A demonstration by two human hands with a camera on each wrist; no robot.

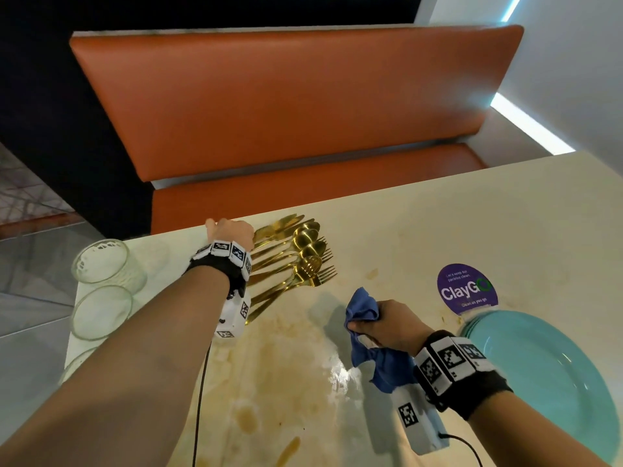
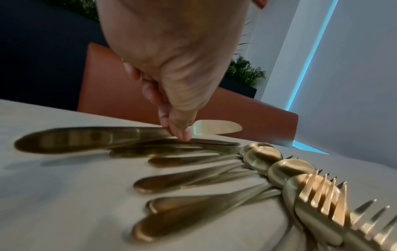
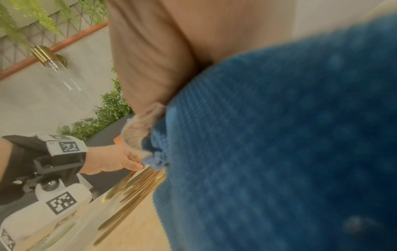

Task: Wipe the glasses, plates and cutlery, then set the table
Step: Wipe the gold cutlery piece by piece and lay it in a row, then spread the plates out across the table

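Several gold knives, spoons and forks (image 1: 296, 261) lie fanned out near the table's far left edge. My left hand (image 1: 232, 231) reaches over their handles, and its thumb and fingers (image 2: 179, 131) pinch a gold knife (image 2: 96, 139) at its neck, the topmost of the fan. My right hand (image 1: 377, 323) hovers over the middle of the table and grips a bunched blue cloth (image 1: 362, 310), which fills most of the right wrist view (image 3: 279, 135). A stack of teal plates (image 1: 539, 382) sits at the right. Clear glasses (image 1: 101, 264) stand at the left edge.
The pale table (image 1: 438, 224) carries brown stains (image 1: 283, 348) near me and a purple ClayGo sticker (image 1: 467, 288) beside the plates. An orange bench (image 1: 286, 106) runs behind the table's far edge. A wall stands to the right.
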